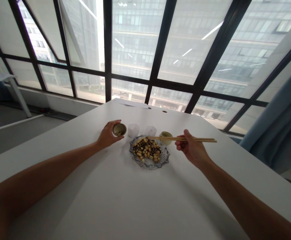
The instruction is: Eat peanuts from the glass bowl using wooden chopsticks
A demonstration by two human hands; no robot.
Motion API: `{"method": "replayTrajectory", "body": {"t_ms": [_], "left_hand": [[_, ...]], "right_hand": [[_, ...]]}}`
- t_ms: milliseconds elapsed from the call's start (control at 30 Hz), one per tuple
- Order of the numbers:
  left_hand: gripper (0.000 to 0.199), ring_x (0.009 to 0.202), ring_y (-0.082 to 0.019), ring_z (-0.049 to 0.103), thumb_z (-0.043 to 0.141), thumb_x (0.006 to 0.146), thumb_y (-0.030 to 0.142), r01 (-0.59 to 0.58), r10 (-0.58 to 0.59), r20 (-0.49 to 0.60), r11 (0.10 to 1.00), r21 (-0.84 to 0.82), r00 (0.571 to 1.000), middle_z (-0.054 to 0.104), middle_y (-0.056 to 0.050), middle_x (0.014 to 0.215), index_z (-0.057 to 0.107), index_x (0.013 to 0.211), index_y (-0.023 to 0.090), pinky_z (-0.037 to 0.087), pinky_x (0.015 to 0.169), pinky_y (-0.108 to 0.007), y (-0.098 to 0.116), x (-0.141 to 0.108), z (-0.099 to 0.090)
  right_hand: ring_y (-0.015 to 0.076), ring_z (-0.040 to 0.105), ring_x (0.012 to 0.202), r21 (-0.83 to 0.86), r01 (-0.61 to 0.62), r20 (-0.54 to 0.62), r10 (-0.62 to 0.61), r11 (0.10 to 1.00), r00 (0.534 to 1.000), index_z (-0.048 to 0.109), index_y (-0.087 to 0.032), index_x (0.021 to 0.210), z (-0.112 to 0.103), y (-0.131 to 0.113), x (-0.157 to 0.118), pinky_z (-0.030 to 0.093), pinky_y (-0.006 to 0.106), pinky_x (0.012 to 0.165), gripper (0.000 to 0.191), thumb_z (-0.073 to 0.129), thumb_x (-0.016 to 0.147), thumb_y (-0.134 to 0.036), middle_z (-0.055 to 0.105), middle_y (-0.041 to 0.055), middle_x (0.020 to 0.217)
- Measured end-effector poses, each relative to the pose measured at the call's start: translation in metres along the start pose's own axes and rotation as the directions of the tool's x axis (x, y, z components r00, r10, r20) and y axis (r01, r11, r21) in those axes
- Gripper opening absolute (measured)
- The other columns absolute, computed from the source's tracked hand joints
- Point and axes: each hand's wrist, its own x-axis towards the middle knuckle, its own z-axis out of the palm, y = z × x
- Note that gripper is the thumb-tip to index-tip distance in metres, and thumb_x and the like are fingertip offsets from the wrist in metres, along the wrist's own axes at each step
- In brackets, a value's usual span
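White, reaching forward beneath both hands: the surface (130,203). Left hand (109,134) curled around a small green cup (120,129); right hand (191,150) closed on a pair of wooden chopsticks (175,138), with tips over the far edge of the scalloped glass plate (149,165), between and just ahead of the hands.

Best to hold the cup steady and its mouth open upward, fingers clear of the opening. Lower the tips onto one piece at a time, close gently across the middle, and avoid squeezing smooth shells hard, as likely to slip. Keep the sticks clear of the second green cup (165,142), crossed by them in this view, and of two whitish cups (134,129) beyond the plate.

Plate clear and faceted, with bare glass toward the right hand. Heaped there, pale tan pistachio-like nuts (147,154) mixed with dark, slender seeds (155,145). A few light pieces (119,133) inside the held cup. Too small to tell whether anything is between the tips.
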Motion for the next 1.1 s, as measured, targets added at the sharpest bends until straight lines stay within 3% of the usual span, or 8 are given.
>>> {"method": "replayTrajectory", "body": {"t_ms": [167, 300, 600, 700, 767, 900, 1033, 1100], "left_hand": [[0.067, 0.123, -0.028, 0.057, 0.08, 0.07, 0.038, 0.003, -0.003, 0.01, 1.0, 0.027, 1.0, 0.06, -0.011, 0.134, 0.049, 0.127, 0.022, 0.046, 0.107, -0.044, 0.0, 0.0, 0.0], [0.068, 0.119, -0.03, 0.059, 0.082, 0.067, 0.04, 0.135, -0.136, 0.005, 0.986, 0.098, 0.991, 0.062, -0.011, 0.128, 0.051, 0.125, 0.022, 0.047, 0.104, -0.044, -0.003, 0.0, 0.003], [0.072, 0.107, -0.029, 0.065, 0.08, 0.064, 0.052, 0.479, -0.482, -0.008, 0.868, 0.129, 0.876, 0.067, -0.01, 0.119, 0.054, 0.123, 0.022, 0.052, 0.093, -0.04, -0.006, 0.004, 0.001], [0.073, 0.104, -0.028, 0.066, 0.079, 0.064, 0.054, 0.533, -0.538, 0.017, 0.839, 0.113, 0.843, 0.069, -0.01, 0.116, 0.054, 0.124, 0.021, 0.053, 0.09, -0.038, -0.005, 0.005, 0.0], [0.074, 0.103, -0.028, 0.067, 0.079, 0.063, 0.056, 0.564, -0.569, 0.026, 0.819, 0.103, 0.822, 0.069, -0.01, 0.114, 0.055, 0.124, 0.02, 0.053, 0.087, -0.037, -0.006, 0.006, 0.0], [0.074, 0.099, -0.029, 0.068, 0.077, 0.063, 0.063, 0.595, -0.601, 0.033, 0.797, 0.104, 0.799, 0.071, -0.012, 0.111, 0.056, 0.121, 0.021, 0.054, 0.083, -0.039, -0.015, 0.005, 0.002], [0.081, 0.098, -0.031, 0.069, 0.074, 0.064, 0.07, 0.625, -0.637, 0.091, 0.77, 0.126, 0.766, 0.071, -0.015, 0.111, 0.054, 0.124, 0.019, 0.055, 0.083, -0.042, -0.024, 0.005, -0.003], [0.086, 0.103, -0.032, 0.068, 0.073, 0.065, 0.071, 0.592, -0.607, 0.106, 0.793, 0.148, 0.787, 0.069, -0.018, 0.118, 0.052, 0.128, 0.017, 0.054, 0.086, -0.043, -0.025, 0.008, -0.006]], "right_hand": [[0.0125, 0.057, 0.042, 0.023, -0.034, -0.003, 0.034, 0.999, 0.999, 0.065, -0.015, 0.066, 0.0, -0.001, 0.0, 0.05, 0.023, 0.039, 0.043, 0.075, 0.081, -0.054, 0.066, 0.0056, 0.053], [0.0122, 0.058, 0.044, 0.064, -0.041, -0.044, 0.043, 0.997, 0.998, 0.065, -0.017, 0.066, 0.002, -0.005, -0.003, 0.05, 0.022, 0.04, 0.039, 0.074, 0.084, -0.05, 0.065, 0.0039, 0.052], [0.0136, 0.058, 0.041, -0.111, 0.156, 0.001, -0.157, 0.981, 0.988, 0.067, -0.016, 0.067, 0.005, -0.006, -0.008, 0.049, 0.025, 0.04, 0.05, 0.074, 0.076, -0.065, 0.066, 0.0056, 0.053], [0.0158, 0.061, 0.044, -0.372, 0.368, 0.078, -0.367, 0.852, 0.927, 0.07, -0.017, 0.072, 0.005, -0.008, -0.017, 0.051, 0.028, 0.044, 0.052, 0.066, 0.081, -0.068, 0.069, 0.0066, 0.057], [0.0169, 0.064, 0.048, -0.544, 0.511, 0.243, -0.458, 0.665, 0.855, 0.071, -0.018, 0.071, 0.004, -0.012, -0.024, 0.052, 0.028, 0.048, 0.05, 0.061, 0.086, -0.066, 0.071, 0.0064, 0.059], [0.0169, 0.066, 0.053, -0.658, 0.679, 0.508, -0.474, 0.326, 0.719, 0.071, -0.022, 0.069, 0.001, -0.021, -0.032, 0.05, 0.028, 0.054, 0.047, 0.052, 0.094, -0.057, 0.072, 0.0047, 0.06], [0.0174, 0.066, 0.053, -0.686, 0.673, 0.516, -0.468, 0.276, 0.717, 0.069, -0.023, 0.068, 0.0, -0.025, -0.031, 0.05, 0.028, 0.054, 0.05, 0.045, 0.097, -0.057, 0.072, 0.005, 0.062], [0.0171, 0.065, 0.053, -0.694, 0.663, 0.51, -0.46, 0.281, 0.727, 0.069, -0.023, 0.068, -0.001, -0.026, -0.029, 0.05, 0.028, 0.054, 0.051, 0.044, 0.097, -0.056, 0.071, 0.0051, 0.062]]}}
